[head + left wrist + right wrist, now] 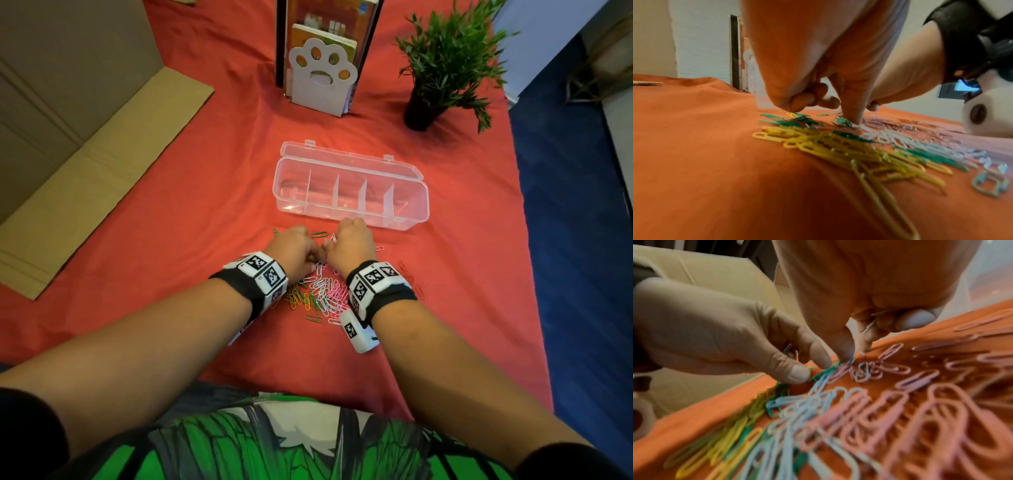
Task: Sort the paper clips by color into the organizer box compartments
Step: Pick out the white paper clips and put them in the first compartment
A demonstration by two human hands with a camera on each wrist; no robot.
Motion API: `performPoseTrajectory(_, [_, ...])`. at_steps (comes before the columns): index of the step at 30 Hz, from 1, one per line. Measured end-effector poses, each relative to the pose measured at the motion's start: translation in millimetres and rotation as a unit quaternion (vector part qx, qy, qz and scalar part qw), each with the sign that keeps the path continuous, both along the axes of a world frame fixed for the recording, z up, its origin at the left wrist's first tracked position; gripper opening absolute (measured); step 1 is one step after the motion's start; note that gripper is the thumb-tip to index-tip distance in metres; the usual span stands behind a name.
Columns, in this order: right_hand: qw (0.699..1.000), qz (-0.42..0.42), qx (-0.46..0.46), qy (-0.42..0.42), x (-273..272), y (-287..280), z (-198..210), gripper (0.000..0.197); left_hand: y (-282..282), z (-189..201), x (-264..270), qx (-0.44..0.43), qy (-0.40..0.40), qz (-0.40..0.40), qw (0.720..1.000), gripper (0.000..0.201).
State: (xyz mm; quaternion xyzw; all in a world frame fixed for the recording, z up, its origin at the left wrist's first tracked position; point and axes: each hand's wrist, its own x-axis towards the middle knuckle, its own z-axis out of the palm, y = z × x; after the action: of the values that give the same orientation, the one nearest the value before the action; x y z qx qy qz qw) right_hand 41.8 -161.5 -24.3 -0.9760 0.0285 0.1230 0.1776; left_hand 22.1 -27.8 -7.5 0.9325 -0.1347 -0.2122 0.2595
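A pile of yellow, green, white and pink paper clips [318, 291] lies on the red cloth, just in front of the clear organizer box [349, 192], whose compartments show no clips. Both hands work at the far edge of the pile. My left hand [298, 246] has its fingers curled round a few clips, and its thumb [855, 116] presses down among green clips [797, 121]. My right hand [851, 352] keeps white clips [873, 321] in its curled fingers and pinches another pale clip at the pile. A few loose green clips [320, 235] lie between the hands.
A white paw-shaped bookend [320, 75] with books stands behind the box, with a potted plant [442, 68] to its right. Flattened cardboard [85, 154] covers the left side. The cloth ends at a blue floor [582, 240] on the right.
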Motion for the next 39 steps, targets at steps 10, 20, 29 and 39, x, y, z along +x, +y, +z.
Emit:
performPoseTrajectory(10, [0.969, -0.103, 0.215, 0.063, -12.4, -38.0, 3.5, 0.013, 14.3, -6.6, -1.7, -0.023, -0.018, 0.023, 0.999, 0.013])
performPoseTrajectory(20, [0.778, -0.277, 0.537, 0.174, -25.2, -49.6, 18.1, 0.024, 0.6, 9.3, -1.5, -0.211, 0.161, 0.17, 0.949, 0.021])
performPoseTrajectory(29, [0.727, -0.278, 0.597, 0.194, -35.1, -48.6, 19.2, 0.026, -9.8, 17.7, -8.9, -0.382, 0.361, 0.331, 0.783, 0.022])
performPoseTrajectory(39, [0.774, -0.277, 0.544, 0.166, -42.3, -50.3, 14.4, 0.016, -18.2, 13.9, -12.8, -0.386, 0.345, 0.314, 0.796, 0.034])
